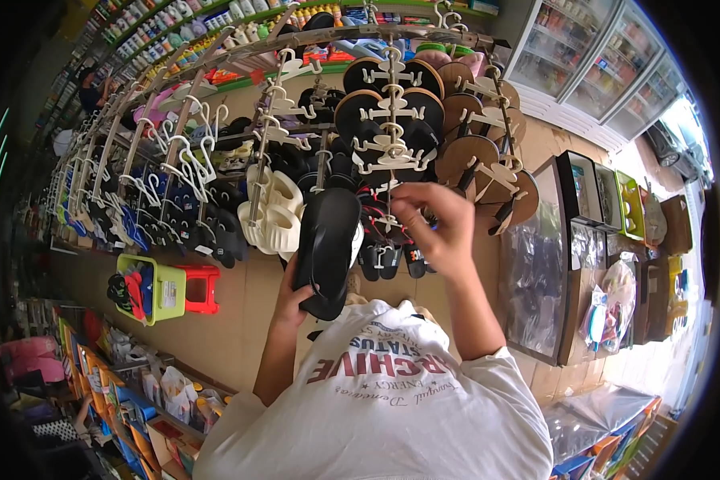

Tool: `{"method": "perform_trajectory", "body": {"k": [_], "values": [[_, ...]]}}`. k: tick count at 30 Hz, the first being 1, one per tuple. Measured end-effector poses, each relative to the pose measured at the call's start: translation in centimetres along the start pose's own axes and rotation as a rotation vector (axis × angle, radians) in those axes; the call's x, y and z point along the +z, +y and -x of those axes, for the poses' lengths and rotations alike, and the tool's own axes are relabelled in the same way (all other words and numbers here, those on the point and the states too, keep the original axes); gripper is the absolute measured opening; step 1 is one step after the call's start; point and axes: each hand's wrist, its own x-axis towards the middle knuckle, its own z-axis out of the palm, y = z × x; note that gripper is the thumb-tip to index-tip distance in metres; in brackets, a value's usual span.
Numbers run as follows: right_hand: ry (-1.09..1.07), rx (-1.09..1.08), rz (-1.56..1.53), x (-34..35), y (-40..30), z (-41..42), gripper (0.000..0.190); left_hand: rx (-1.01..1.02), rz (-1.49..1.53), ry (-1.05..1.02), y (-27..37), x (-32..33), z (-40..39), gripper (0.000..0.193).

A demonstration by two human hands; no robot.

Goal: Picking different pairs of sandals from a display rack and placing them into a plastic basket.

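My left hand (292, 300) grips a black flip-flop (329, 249) by its lower end, the footbed tilted up toward me. A white edge shows behind it, partly hidden. My right hand (441, 225) is raised at the front of a metal display rod (391, 129), thumb and fingers curled close together beside a white plastic hook. Whether the fingertips hold that hook cannot be made out. Black sandals with tan edges (390, 105) hang in pairs on white plastic hangers along this rod. Below hang black-and-red footwear (375, 219) and dark slides (379, 259).
Cream clogs (275, 210) hang left of the flip-flop; brown-soled sandals (468, 159) hang right. On the floor are a green bin (171, 294) of footwear and a red stool (203, 288). Boxes (588, 192) stand at right, near glass-door fridges (576, 54). Another person (90, 93) is far left.
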Motion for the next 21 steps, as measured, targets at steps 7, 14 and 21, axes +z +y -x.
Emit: {"method": "perform_trajectory", "body": {"k": [7, 14, 21], "values": [[-0.103, 0.491, -0.064, 6.5, 4.3, 6.0, 0.049, -0.005, -0.160, -0.140, 1.0, 2.8, 2.8, 0.096], [-0.023, 0.734, -0.606, 7.9, 6.8, 10.1, 0.032, 0.047, 0.180, 0.112, -2.7, 3.1, 7.6, 0.071], [0.206, 1.045, -0.975, 11.4, 7.2, 12.9, 0.018, 0.165, 0.445, 0.490, -2.8, -2.4, 10.3, 0.048]]}}
